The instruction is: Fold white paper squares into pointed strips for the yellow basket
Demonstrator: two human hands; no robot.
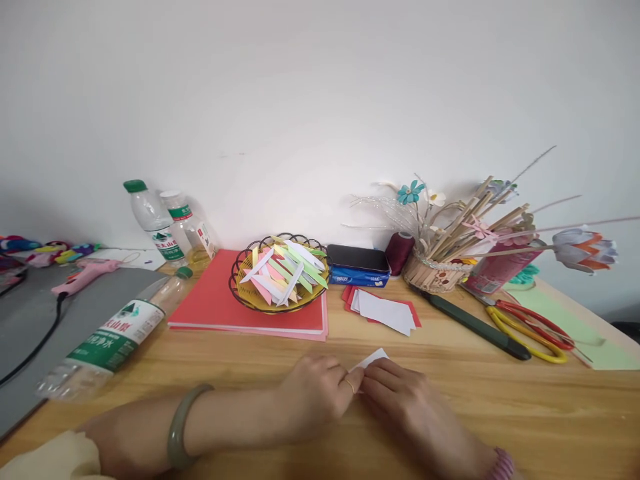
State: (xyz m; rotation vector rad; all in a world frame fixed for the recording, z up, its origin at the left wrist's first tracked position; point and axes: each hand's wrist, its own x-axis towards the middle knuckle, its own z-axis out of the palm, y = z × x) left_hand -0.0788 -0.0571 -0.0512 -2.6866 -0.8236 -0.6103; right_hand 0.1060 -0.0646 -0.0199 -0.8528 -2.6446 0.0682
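A small white piece of paper (374,358) lies on the wooden table, mostly covered by my hands. My left hand (320,393), with a ring and a green bangle on the wrist, is closed, its fingers curled and thumb side pressing at the paper's left edge. Over the paper's right part lies my right hand (403,399), fingers bent together and pressing it down. The two hands meet at the fingertips. Just beyond them, white paper slips (385,311) rest on red ones (416,315).
A yellow basket (239,291) of folded paper strips stands on red paper sheets (200,293). Plastic bottles (117,337) and a pink glue gun (83,277) are at left. A blue pack (357,275), thread spool (400,252), green-handled tool (480,328), scissors (530,333) and flower basket (435,277) sit right.
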